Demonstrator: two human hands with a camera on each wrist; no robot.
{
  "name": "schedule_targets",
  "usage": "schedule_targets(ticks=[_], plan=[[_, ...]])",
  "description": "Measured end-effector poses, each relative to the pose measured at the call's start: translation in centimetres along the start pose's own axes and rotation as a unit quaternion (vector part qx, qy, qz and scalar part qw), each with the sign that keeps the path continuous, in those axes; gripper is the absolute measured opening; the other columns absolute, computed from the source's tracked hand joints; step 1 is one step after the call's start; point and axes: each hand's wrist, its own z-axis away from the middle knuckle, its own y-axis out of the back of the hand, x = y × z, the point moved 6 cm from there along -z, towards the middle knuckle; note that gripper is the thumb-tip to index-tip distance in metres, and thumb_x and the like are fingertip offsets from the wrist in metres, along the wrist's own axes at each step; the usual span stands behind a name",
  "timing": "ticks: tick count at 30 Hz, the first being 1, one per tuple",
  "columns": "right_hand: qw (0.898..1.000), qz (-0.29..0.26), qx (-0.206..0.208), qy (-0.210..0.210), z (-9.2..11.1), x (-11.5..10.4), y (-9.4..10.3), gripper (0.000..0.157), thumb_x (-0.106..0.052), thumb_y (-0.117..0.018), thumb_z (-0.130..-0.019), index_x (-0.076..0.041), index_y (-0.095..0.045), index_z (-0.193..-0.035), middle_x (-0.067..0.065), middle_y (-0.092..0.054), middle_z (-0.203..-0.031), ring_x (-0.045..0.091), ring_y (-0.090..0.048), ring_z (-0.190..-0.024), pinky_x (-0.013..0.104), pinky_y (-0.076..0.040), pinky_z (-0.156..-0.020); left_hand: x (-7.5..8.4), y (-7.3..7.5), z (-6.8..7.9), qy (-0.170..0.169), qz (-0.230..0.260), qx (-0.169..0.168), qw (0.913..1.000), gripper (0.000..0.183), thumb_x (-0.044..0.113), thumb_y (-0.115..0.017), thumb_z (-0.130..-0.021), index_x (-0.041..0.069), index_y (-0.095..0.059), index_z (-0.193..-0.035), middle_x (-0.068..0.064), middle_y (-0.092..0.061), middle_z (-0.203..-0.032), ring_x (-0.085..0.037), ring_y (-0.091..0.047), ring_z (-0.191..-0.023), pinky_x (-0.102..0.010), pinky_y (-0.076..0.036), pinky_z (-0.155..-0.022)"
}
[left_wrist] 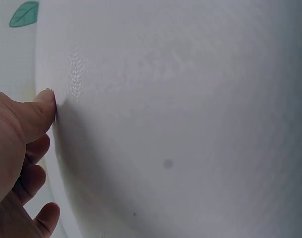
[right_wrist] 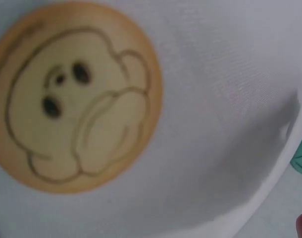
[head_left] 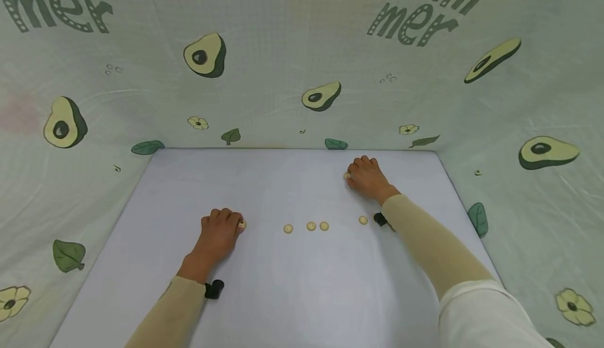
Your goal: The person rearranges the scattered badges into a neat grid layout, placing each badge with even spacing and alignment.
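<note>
In the head view my left hand (head_left: 219,235) pinches a small round tan disc (head_left: 242,224) at its thumb side, low over the white table (head_left: 302,285). My right hand (head_left: 369,177), farther back on the right, grips another tan disc (head_left: 347,175) at its fingertips. Between and below the hands several like discs lie in a loose row, among them one (head_left: 288,228) right of my left hand and one (head_left: 363,220) under my right wrist. Close up in the right wrist view, a disc (right_wrist: 76,99) bears a drawn cartoon animal face. Thumb and curled fingers of my left hand (left_wrist: 17,144) show in the left wrist view, its disc hidden.
A pale cloth (head_left: 264,49) printed with avocados, leaves and lettering hangs behind the table and along both sides. The table's back edge (head_left: 292,149) runs just beyond my right hand. A small black device (head_left: 214,289) sits at my left wrist, another (head_left: 379,219) at the right.
</note>
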Motion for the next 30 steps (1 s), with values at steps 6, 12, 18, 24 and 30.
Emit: schedule_targets(ticks=[6,12,18,24,30], plan=[[1.0,0.007,-0.01,-0.005,0.1,-0.2,0.0,0.03,-0.028,-0.066,-0.105,-0.001,-0.069,-0.119,0.014,-0.064,-0.117,0.034,-0.051,-0.109,0.054,-0.039,-0.101,-0.1,0.0,0.0,0.001,0.004,-0.003,1.0,0.016,0.019,-0.072,-0.102,0.009,-0.066,-0.114,-0.014,-0.063,-0.113,-0.04,-0.053,-0.111,-0.063,-0.045,-0.092],[1.0,0.004,-0.012,-0.006,0.0,-0.1,-0.3,0.03,-0.027,-0.065,-0.105,-0.001,-0.07,-0.121,0.014,-0.064,-0.12,0.034,-0.052,-0.111,0.053,-0.039,-0.101,0.0,0.1,0.0,0.005,0.006,-0.001,1.0,0.017,0.019,-0.073,-0.101,0.009,-0.066,-0.113,-0.013,-0.063,-0.113,-0.04,-0.053,-0.111,-0.062,-0.045,-0.092],[1.0,0.014,-0.015,-0.004,0.0,0.2,-1.0,0.031,-0.028,-0.062,-0.107,-0.002,-0.07,-0.122,0.014,-0.064,-0.121,0.034,-0.053,-0.112,0.053,-0.041,-0.1,-0.1,0.1,0.0,0.009,0.005,-0.007,0.9999,0.017,0.019,-0.073,-0.102,0.01,-0.066,-0.114,-0.013,-0.063,-0.113,-0.04,-0.053,-0.112,-0.063,-0.045,-0.093],[1.0,0.015,-0.015,-0.009,-0.1,0.3,-1.2,0.032,-0.027,-0.061,-0.107,0.0,-0.07,-0.122,0.015,-0.064,-0.119,0.035,-0.052,-0.11,0.054,-0.041,-0.098,-0.1,0.1,0.0,0.008,0.004,-0.007,0.9999,0.017,0.02,-0.073,-0.102,0.01,-0.066,-0.113,-0.013,-0.063,-0.112,-0.04,-0.053,-0.112,-0.062,-0.045,-0.093],[1.0,0.01,-0.016,-0.011,-0.1,0.3,-1.1,0.032,-0.027,-0.06,-0.108,0.0,-0.07,-0.121,0.015,-0.064,-0.119,0.034,-0.052,-0.11,0.053,-0.04,-0.098,-0.1,0.1,-0.1,0.008,0.007,-0.004,0.9999,0.017,0.02,-0.073,-0.101,0.01,-0.066,-0.113,-0.012,-0.063,-0.111,-0.04,-0.053,-0.111,-0.062,-0.044,-0.092]])
